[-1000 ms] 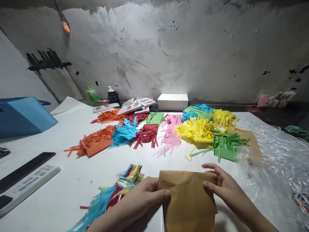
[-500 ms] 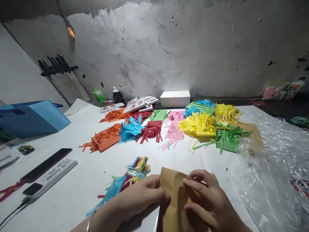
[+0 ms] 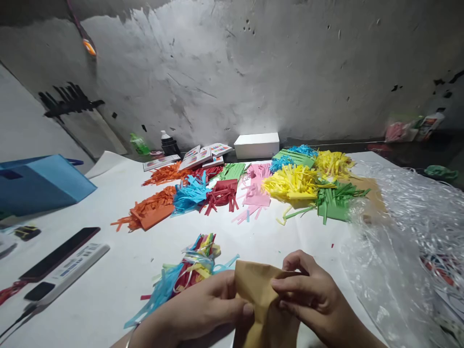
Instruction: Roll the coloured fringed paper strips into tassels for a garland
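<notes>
A brown paper bag (image 3: 259, 295) stands between my hands at the near edge of the table, its lower part cut off by the frame. My left hand (image 3: 213, 302) is closed on the bag's left side, thumb lying on the front. On the other side, my right hand (image 3: 310, 290) pinches the upper right edge, and the paper bulges between the two grips. Just beyond my left wrist lies a bundle of multicoloured paper strips (image 3: 192, 266), partly hidden by that arm.
Farther back lie fringed paper bunches: orange (image 3: 154, 210), blue (image 3: 192, 193), red (image 3: 223, 195), pink (image 3: 257, 188), yellow (image 3: 292, 183) and green (image 3: 335, 203). Clear plastic wrap (image 3: 384, 270) covers the right. A phone (image 3: 61, 253) and white power bank (image 3: 68, 270) lie left. A white box (image 3: 256, 146) stands behind.
My right fingers have drawn closer together on the bag's upper edge, and its top has spread wider. The whole view has shifted slightly, moving the table things left.
</notes>
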### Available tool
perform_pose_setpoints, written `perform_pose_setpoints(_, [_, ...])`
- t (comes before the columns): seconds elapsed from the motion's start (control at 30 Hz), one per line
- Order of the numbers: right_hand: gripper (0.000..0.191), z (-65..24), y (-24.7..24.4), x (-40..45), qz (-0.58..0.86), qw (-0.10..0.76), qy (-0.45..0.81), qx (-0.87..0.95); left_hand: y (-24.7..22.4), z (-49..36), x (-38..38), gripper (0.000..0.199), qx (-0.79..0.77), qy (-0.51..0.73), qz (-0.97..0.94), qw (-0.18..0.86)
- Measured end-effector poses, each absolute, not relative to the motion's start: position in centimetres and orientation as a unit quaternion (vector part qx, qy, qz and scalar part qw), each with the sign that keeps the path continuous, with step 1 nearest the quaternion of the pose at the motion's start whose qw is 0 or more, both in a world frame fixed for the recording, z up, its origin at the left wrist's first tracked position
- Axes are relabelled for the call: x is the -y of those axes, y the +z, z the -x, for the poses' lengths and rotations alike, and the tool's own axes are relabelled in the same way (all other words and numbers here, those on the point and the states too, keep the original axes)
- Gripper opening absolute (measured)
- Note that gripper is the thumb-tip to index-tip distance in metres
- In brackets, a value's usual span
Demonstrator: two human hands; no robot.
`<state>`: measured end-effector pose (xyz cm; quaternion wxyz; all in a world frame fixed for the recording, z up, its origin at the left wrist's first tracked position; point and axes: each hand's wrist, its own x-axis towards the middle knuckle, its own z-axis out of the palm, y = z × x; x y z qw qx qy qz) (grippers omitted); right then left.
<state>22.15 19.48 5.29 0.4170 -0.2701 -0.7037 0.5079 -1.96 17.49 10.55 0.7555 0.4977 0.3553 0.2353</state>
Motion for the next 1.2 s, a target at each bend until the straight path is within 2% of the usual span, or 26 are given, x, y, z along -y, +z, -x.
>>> perform_pose_setpoints(0.17, [0.020, -21.8, 5.3, -19.5, 0.299, 0.421, 0.539, 0.665, 10.5, 2.0, -17.6, 0.039, -0.355, 0.232, -0.528, 0.736])
perform_pose_setpoints(0.4, [0.013, -22.4, 6.1, -19.8, 0.320, 0.338, 0.579, 0.670, 11.1, 1.9, -17.6, 0.044, -0.385, 0.194, -0.560, 0.707])
perform_pose_setpoints(0.6, [0.013, -21.9, 5.8, -19.6, 0.343, 0.399, 0.543, 0.654, 10.9, 1.2, -17.4, 0.045, -0.423, 0.201, -0.597, 0.651])
perform_pose_setpoints(0.77, [0.018, -21.8, 5.4, -19.5, 0.359, 0.421, 0.519, 0.652, 10.5, 0.8, -17.4, 0.042, -0.408, 0.194, -0.608, 0.653])
perform_pose_setpoints(0.87, [0.023, -21.8, 5.2, -19.6, 0.351, 0.439, 0.468, 0.682, 10.5, 0.9, -17.7, 0.040, -0.429, 0.194, -0.609, 0.638])
perform_pose_setpoints(1.0, [0.021, -22.0, 4.4, -19.7, 0.315, 0.496, 0.314, 0.746, 10.3, 1.3, -18.0, 0.038, -0.433, 0.189, -0.594, 0.651])
perform_pose_setpoints(1.2, [0.026, -22.3, 3.9, -19.7, 0.265, 0.531, 0.146, 0.792, 9.8, 1.0, -18.1, 0.042, -0.401, 0.221, -0.517, 0.723])
